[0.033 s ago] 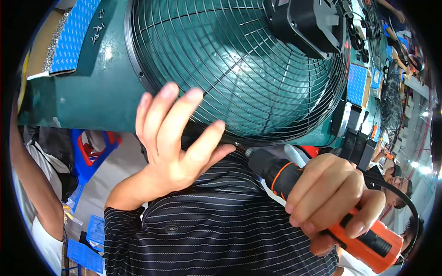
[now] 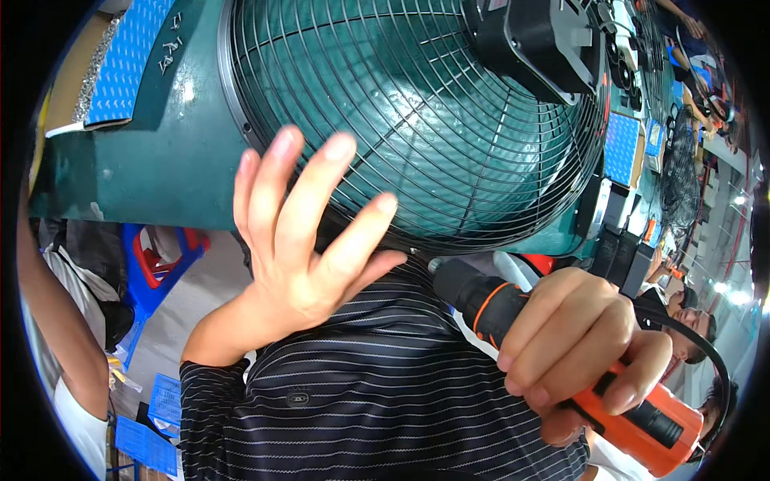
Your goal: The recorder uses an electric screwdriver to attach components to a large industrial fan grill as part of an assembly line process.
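Note:
A black wire fan guard (image 2: pixel 385 152) lies on the green table, with a black motor housing (image 2: pixel 537 48) at its upper right. My left hand (image 2: pixel 301 248) is open, fingers spread, over the guard's near left rim; whether the fingertips touch the wires I cannot tell. In my right hand (image 2: pixel 573 345) is a corded orange and black electric screwdriver (image 2: pixel 489 305), fingers wrapped round its body. Its tip points left and up at the guard's near rim, where a small metal piece shows beside my left thumb. What exactly the tip meets is too small to make out.
An open box with blue patterned flaps (image 2: pixel 120 88) holds many small screws at the far left. Several loose screws (image 2: pixel 170 52) lie beside it. A blue and red stool (image 2: pixel 156 264) and blue crates (image 2: pixel 152 437) stand at lower left. Other people sit at both sides.
My left hand has risen a little, its fingers reaching slightly farther over the guard. My right hand and the electric screwdriver have hardly moved.

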Demonstrator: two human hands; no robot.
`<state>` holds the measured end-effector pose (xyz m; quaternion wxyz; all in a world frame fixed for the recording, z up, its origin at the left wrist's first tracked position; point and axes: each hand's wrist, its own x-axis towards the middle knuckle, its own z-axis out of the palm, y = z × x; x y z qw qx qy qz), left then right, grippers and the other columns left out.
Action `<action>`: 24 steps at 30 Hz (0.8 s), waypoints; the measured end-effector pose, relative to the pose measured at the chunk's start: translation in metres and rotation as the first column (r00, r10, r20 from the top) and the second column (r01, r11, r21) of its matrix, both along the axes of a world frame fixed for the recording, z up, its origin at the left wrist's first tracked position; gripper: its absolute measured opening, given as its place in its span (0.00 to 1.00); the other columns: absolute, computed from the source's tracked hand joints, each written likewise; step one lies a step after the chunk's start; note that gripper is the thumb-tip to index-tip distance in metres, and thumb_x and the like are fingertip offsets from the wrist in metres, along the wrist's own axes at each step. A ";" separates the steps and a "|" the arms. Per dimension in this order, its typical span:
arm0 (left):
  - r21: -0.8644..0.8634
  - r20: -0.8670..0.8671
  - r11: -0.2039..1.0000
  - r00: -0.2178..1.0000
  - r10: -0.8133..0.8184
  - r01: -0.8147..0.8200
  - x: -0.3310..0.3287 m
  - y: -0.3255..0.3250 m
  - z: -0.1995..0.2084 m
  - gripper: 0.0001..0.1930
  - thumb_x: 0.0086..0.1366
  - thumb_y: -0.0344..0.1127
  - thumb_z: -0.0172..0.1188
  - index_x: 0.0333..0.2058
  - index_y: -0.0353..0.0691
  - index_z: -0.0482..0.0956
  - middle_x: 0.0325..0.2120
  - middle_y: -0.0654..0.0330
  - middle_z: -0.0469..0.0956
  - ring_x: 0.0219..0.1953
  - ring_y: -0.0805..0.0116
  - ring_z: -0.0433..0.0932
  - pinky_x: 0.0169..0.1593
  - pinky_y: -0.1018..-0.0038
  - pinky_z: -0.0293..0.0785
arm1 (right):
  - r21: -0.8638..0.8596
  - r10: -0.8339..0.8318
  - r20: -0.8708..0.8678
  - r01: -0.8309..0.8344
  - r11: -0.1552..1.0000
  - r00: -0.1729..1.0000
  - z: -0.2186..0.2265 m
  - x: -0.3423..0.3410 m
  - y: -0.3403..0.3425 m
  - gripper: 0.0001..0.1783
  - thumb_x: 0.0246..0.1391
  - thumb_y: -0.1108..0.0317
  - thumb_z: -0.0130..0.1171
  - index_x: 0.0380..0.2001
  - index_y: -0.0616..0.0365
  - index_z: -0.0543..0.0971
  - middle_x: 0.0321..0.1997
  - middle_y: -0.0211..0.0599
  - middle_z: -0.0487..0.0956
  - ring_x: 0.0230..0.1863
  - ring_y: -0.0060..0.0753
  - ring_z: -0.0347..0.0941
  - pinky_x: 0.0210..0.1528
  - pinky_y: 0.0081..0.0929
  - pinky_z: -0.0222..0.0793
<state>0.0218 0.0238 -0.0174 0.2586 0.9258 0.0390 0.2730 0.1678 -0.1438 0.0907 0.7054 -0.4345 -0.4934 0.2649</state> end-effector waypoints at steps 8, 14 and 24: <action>-0.053 -0.129 0.993 0.985 -0.112 0.106 0.009 0.025 0.006 0.41 0.37 0.50 0.77 0.54 0.49 0.77 0.62 0.50 0.68 0.67 0.38 0.59 0.65 0.38 0.52 | -0.058 -0.043 0.074 0.047 0.997 0.996 -0.001 -0.011 0.009 0.28 0.47 0.73 0.73 0.50 0.56 0.70 0.25 0.37 0.81 0.22 0.29 0.80 0.26 0.25 0.80; -0.047 -0.125 0.993 0.986 -0.113 0.108 0.011 0.026 0.008 0.40 0.37 0.50 0.76 0.53 0.50 0.78 0.61 0.52 0.70 0.66 0.40 0.60 0.65 0.37 0.54 | -0.049 0.008 0.075 -0.005 0.999 0.997 0.000 -0.007 0.017 0.26 0.45 0.77 0.71 0.47 0.56 0.71 0.23 0.35 0.80 0.20 0.29 0.79 0.25 0.24 0.80; -0.057 -0.080 0.993 0.991 -0.107 0.102 0.010 0.024 0.002 0.38 0.38 0.51 0.76 0.52 0.50 0.78 0.61 0.53 0.69 0.66 0.42 0.60 0.66 0.38 0.53 | -0.055 0.294 -0.009 -0.294 0.954 0.956 0.002 0.007 0.026 0.17 0.41 0.82 0.72 0.33 0.58 0.76 0.22 0.38 0.81 0.18 0.30 0.76 0.23 0.25 0.75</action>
